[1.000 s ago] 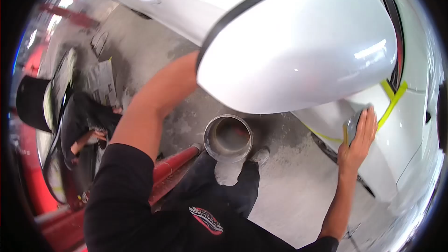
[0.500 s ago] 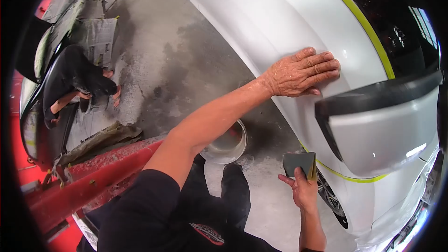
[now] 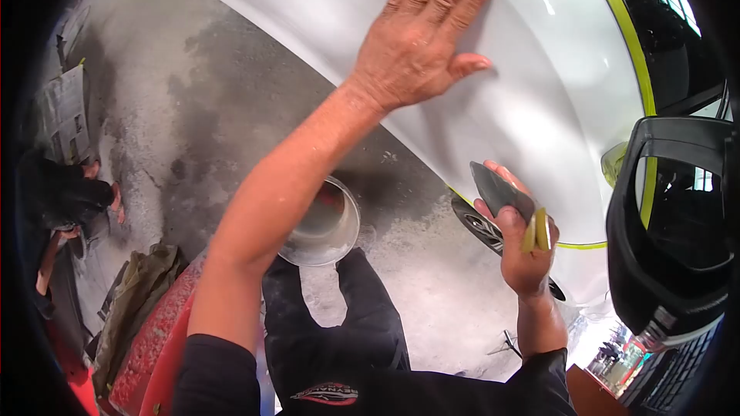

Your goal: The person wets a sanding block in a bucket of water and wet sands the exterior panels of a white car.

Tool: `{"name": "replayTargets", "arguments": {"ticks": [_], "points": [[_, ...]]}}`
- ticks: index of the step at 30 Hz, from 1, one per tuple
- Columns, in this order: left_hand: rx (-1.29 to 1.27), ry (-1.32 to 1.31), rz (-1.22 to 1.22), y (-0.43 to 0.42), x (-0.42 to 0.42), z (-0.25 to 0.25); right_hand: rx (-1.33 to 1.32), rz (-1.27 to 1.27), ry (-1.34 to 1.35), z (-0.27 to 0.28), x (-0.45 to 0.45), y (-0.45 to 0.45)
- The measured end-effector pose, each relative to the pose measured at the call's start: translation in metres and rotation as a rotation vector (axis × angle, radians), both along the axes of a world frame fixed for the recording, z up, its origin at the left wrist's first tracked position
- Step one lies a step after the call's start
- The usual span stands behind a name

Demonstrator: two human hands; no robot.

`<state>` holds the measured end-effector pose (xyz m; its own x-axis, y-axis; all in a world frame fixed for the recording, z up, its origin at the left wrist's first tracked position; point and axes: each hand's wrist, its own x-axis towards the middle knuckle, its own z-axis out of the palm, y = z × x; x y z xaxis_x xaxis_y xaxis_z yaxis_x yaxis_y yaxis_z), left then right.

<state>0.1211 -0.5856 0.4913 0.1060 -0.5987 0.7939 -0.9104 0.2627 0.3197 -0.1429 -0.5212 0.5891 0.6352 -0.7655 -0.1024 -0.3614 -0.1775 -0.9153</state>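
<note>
My left hand (image 3: 428,38) lies flat, palm down, on the white car body panel (image 3: 532,38), fingers stretched and thumb apart. Lower right, my right hand (image 3: 524,254) grips a folded sheet of dark grey sandpaper (image 3: 499,191), thumb pressed on its near side. Its yellowish folded ends (image 3: 536,231) stick out beside the thumb. The right hand is in front of the car's side, and whether the sandpaper touches it I cannot tell. Yellow-green masking tape (image 3: 639,69) borders the panel along the dark glass.
A bucket (image 3: 331,253) stands on the concrete floor by my legs, partly behind my left forearm. At right juts a black side mirror (image 3: 628,254). Another person (image 3: 65,192) crouches at far left near papered-over parts. A red beam (image 3: 158,323) and crumpled brown sheeting (image 3: 135,293) lie lower left.
My left hand has moved up and left along the panel, fingers now pointing upward. My right hand has risen with the sandpaper, which is turned and bent. The view has shifted right.
</note>
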Motion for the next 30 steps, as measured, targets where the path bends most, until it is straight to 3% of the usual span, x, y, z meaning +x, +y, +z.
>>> {"name": "replayTargets", "arguments": {"ticks": [3,7,10,15,17,21,22,23,25,26,28,30], "points": [[0.018,0.092,0.014,0.0,-0.039,0.001,-0.002,-0.019,-0.103,0.001,-0.004,-0.001],[0.057,-0.058,0.006,0.003,-0.082,0.0,-0.056,-0.022,-0.197,0.0,-0.007,0.001],[0.065,-0.066,-0.073,0.008,-0.108,-0.001,-0.162,0.095,-0.096,0.005,-0.021,-0.002],[-0.001,-0.266,-0.018,0.002,-0.088,-0.005,-0.922,0.262,0.243,0.009,-0.012,-0.024],[-0.045,-0.174,-0.052,-0.001,-0.064,-0.004,-1.241,0.283,0.372,0.013,0.005,-0.032],[-0.128,-0.052,0.021,-0.011,0.005,-0.008,-1.475,0.297,0.418,-0.015,0.013,-0.069],[0.01,-0.137,0.188,-0.002,0.023,0.0,-1.515,0.302,0.436,-0.022,0.007,-0.075],[-0.116,-0.096,0.217,-0.012,0.047,-0.017,-1.533,0.301,0.542,-0.026,-0.002,-0.076],[0.043,-0.033,0.389,0.015,0.069,-0.021,-1.562,0.292,0.757,-0.034,-0.024,-0.076],[-0.05,0.071,0.237,0.023,0.088,-0.041,-1.563,0.271,0.784,-0.043,-0.038,-0.077],[0.039,0.056,0.3,0.062,0.097,-0.082,-1.562,0.153,0.839,-0.052,-0.047,-0.069],[0.308,0.067,0.301,0.113,0.097,-0.128,-1.589,0.039,0.839,-0.065,-0.038,-0.068]]}}
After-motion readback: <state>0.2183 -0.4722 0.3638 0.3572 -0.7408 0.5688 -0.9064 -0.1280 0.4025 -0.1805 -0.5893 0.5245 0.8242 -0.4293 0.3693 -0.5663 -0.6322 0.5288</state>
